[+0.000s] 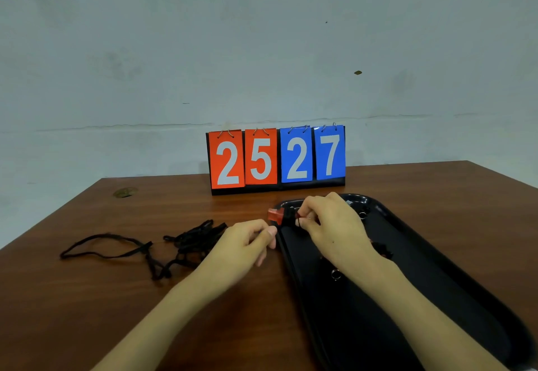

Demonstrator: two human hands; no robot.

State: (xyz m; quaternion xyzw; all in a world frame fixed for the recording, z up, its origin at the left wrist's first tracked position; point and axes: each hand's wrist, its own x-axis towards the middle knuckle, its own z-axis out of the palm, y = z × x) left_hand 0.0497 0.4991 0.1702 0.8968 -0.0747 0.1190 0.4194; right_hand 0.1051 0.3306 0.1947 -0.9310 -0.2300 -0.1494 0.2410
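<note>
Right hand point(329, 225) pinches red-black piece point(276, 215) over tray point(442, 277) corner; left hand point(241, 244) curled just beside, grip unclear.

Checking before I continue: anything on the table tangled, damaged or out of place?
The black cords lie in a tangled heap left of the tray. The table has a pale chipped-looking spot near its far left edge. The right hand pinches the red-and-black piece.
</note>
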